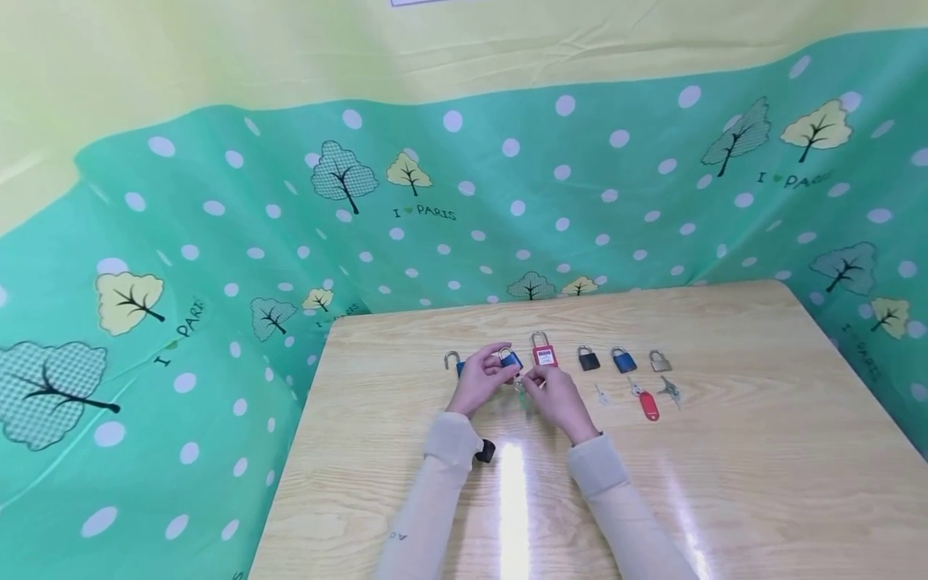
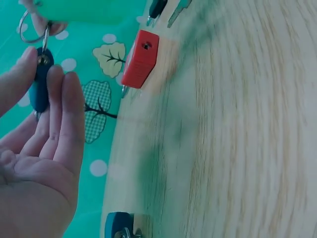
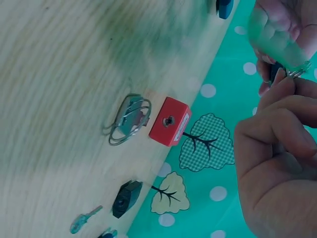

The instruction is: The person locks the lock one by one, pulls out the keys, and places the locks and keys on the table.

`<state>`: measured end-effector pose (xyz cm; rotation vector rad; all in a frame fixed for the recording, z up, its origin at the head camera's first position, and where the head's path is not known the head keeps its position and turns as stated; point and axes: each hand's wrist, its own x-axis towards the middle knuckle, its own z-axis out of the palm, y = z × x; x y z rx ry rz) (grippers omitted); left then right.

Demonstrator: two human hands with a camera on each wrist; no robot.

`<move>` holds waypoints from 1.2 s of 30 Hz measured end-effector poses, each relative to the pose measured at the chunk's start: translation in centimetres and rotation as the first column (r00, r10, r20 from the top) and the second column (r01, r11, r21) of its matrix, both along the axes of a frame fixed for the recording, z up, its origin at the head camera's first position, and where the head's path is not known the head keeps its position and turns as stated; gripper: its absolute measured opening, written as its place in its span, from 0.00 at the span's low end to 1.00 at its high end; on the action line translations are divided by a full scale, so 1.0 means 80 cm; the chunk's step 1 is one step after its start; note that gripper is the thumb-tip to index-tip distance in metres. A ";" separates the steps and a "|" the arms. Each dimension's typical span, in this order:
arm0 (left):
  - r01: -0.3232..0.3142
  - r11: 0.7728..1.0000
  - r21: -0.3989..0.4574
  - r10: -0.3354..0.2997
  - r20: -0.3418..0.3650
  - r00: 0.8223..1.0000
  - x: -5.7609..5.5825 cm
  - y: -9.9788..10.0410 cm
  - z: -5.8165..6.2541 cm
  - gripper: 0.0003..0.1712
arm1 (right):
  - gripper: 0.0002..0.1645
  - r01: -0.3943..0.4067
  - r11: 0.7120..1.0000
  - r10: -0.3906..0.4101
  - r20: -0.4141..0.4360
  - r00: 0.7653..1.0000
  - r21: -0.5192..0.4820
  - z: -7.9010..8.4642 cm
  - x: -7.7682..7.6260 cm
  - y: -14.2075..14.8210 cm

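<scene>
My left hand [image 1: 482, 377] holds a blue padlock [image 1: 511, 359] upright by its body, between thumb and fingers, above the table. In the left wrist view, the keyhole end of this padlock [image 2: 41, 82] faces the camera, and a key [image 2: 45, 39] on a metal ring [image 2: 22, 25] stands at the keyhole. My right hand [image 1: 554, 396] pinches the key; its fingertips partly hide it. A green key tag [image 3: 277, 42] hangs from the ring, blurred in the right wrist view. How deep the key sits cannot be told.
Behind the left hand lies an open padlock [image 1: 460, 366]. A red padlock [image 1: 544, 355], a black padlock [image 1: 589, 359], another blue padlock [image 1: 624, 361] and a silver padlock [image 1: 660, 362] line the table's far side. Nearer are a small key [image 1: 602, 395], a red tag [image 1: 649, 407] and more keys [image 1: 670, 391].
</scene>
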<state>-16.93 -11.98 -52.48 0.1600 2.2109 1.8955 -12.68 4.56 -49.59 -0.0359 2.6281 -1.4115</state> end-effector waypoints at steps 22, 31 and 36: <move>-0.040 0.925 -0.379 0.012 -0.074 0.997 -0.023 -0.014 -0.012 0.34 | 0.09 -0.021 0.999 0.015 0.116 0.993 0.043 -0.020 0.003 -0.002; -0.076 0.811 -0.580 0.026 -0.094 0.995 -0.025 0.006 -0.014 0.32 | 0.09 -0.065 0.973 0.037 0.128 0.991 0.223 -0.036 -0.002 -0.006; -0.078 0.742 -0.666 0.004 -0.112 0.994 -0.025 0.013 -0.013 0.33 | 0.12 -0.067 0.953 0.031 0.123 0.992 0.297 -0.034 -0.003 -0.009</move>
